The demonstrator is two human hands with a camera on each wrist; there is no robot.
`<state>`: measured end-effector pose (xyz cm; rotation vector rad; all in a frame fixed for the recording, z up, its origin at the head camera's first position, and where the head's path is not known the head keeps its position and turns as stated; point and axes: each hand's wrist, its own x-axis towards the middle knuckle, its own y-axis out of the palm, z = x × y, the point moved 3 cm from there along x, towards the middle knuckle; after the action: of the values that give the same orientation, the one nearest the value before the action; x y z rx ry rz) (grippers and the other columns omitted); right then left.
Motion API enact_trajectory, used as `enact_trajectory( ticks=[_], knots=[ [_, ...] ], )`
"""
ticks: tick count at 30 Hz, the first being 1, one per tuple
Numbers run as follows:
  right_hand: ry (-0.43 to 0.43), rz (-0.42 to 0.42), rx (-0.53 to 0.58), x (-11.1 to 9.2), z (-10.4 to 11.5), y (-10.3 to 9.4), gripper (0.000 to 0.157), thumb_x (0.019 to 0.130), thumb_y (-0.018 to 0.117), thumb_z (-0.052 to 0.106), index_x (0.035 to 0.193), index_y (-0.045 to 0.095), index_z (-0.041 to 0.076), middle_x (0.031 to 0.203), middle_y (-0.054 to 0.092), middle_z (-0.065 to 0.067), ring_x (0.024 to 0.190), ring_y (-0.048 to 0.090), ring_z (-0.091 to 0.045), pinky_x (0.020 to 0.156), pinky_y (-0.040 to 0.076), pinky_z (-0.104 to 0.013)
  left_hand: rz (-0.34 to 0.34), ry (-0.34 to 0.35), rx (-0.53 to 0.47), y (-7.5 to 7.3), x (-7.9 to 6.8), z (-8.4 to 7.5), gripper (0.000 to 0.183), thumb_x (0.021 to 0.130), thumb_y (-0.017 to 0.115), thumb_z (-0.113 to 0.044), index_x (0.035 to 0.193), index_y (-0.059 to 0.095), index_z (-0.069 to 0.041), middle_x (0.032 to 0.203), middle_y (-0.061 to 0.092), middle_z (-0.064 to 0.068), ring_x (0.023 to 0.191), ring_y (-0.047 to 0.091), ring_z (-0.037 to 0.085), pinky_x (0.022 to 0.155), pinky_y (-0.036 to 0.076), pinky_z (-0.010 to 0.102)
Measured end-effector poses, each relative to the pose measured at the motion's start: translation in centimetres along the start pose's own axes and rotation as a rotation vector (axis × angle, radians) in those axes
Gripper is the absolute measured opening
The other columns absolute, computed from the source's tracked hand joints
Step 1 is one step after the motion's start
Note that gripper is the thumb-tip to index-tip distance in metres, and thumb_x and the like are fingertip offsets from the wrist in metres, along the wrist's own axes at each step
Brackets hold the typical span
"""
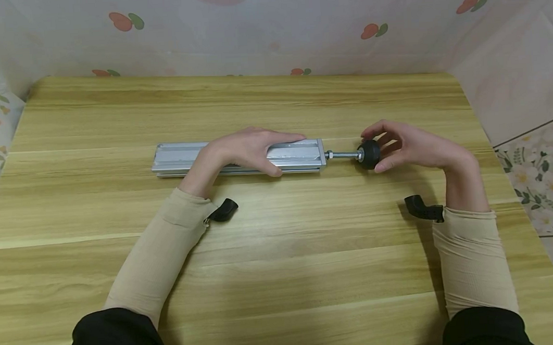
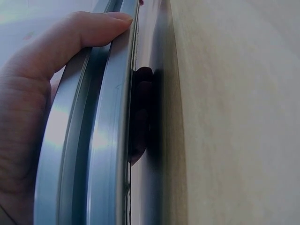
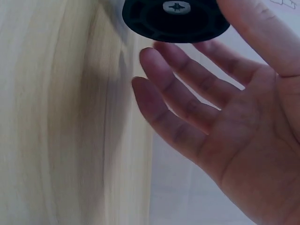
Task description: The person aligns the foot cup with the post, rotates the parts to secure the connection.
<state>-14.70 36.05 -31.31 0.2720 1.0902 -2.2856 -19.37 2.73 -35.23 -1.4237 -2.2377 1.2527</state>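
While the left hand (image 1: 251, 150) lies across a silver metal profile (image 1: 296, 153), its grip is closed around the bar, thumb on the near edge and a finger stretched along the far one. The profile runs left to right across the middle of the wood-grain counter (image 1: 310, 275); in the left wrist view, dark finger shapes show in the shadowed gap beside its lower edge, and I cannot tell whether it rests fully on the wood or is slightly raised. From its right end a threaded rod (image 1: 344, 155), with a nut (image 1: 331, 154) close to the bar, leads to a round black foot (image 1: 369, 154). The right hand (image 1: 413, 144) is just beside that foot, its grip loose and spread, fingers lightly bent past the far side and thumb by the near side; whether skin meets the rim I cannot tell. A star-shaped recess marks the pale metal centre (image 3: 177, 7) of the foot's face, turned towards the right palm. Beige sleeves (image 1: 160, 251) cover both forearms, each with a black wrist device (image 1: 224, 210) at its end. Behind the counter hangs a pale sheet (image 1: 250, 38) printed with red fruit.
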Motion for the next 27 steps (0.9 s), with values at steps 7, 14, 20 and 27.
enact_trajectory(
  ticks=[7,14,20,27],
  knots=[
    [-0.001,-0.021,0.01,0.53,0.05,0.31,0.071,0.078,0.088,0.007,0.135,0.046,0.005,0.135,0.052,-0.009,0.12,0.058,-0.025,0.09,0.052,-0.016,0.003,-0.004,-0.006,0.03,0.08,0.05,0.091,0.08,0.071,-0.037,0.161,0.029,-0.045,0.162,0.04,-0.017,0.116,0.05,0.017,0.105,0.043,0.039],
    [-0.003,-0.027,-0.001,0.52,0.14,0.43,0.066,0.08,0.086,0.009,0.134,0.049,0.006,0.135,0.055,-0.012,0.122,0.059,-0.032,0.091,0.052,-0.017,0.009,-0.008,-0.005,0.02,0.05,0.03,0.092,0.079,0.071,-0.038,0.16,0.028,-0.046,0.161,0.042,-0.016,0.113,0.05,0.018,0.1,0.042,0.038],
    [-0.014,-0.032,-0.065,0.16,0.2,0.21,0.054,0.089,0.078,0.013,0.138,0.056,0.01,0.134,0.06,-0.008,0.113,0.061,-0.013,0.089,0.05,-0.014,0.008,-0.012,-0.006,-0.01,-0.03,-0.02,0.091,0.079,0.07,-0.037,0.16,0.028,-0.047,0.153,0.048,-0.016,0.093,0.051,0.018,0.09,0.042,0.036],
    [0.001,0.003,-0.138,-0.28,-0.04,0.0,0.052,0.099,0.067,0.023,0.15,0.053,0.021,0.133,0.064,-0.004,0.109,0.057,-0.009,0.088,0.046,-0.018,0.003,-0.006,-0.002,0.05,0.04,0.08,0.091,0.08,0.069,-0.036,0.16,0.029,-0.046,0.144,0.052,-0.016,0.075,0.044,0.016,0.085,0.041,0.035]
  ],
)
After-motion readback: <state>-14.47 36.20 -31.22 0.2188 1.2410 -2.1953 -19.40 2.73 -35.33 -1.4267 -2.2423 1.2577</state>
